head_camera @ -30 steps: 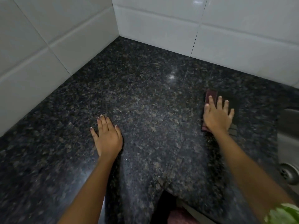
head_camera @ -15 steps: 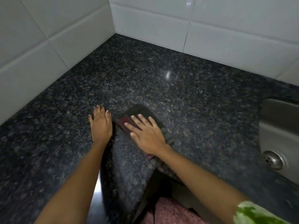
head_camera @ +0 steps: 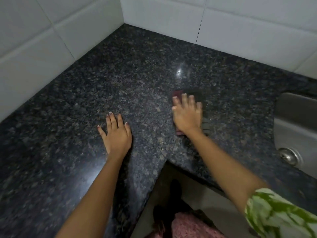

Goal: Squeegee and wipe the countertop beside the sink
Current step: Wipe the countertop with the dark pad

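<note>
A dark speckled granite countertop (head_camera: 137,79) fills the corner between two white tiled walls. My right hand (head_camera: 187,115) presses flat on a dark maroon scrub pad (head_camera: 178,93) that lies on the counter, left of the sink. Most of the pad is hidden under the palm; its far corner and a grey edge show. My left hand (head_camera: 116,134) rests flat on the counter, fingers spread, holding nothing, about a hand's width left of the right one.
A steel sink (head_camera: 295,121) with a round drain (head_camera: 289,156) is sunk into the counter at the right edge. White tiled walls (head_camera: 171,19) close the back and left. The counter's front edge forms an inner corner near my body.
My right hand has slid the pad to the right and away from my left hand, back toward the sink side. The left hand stays planted on the counter.
</note>
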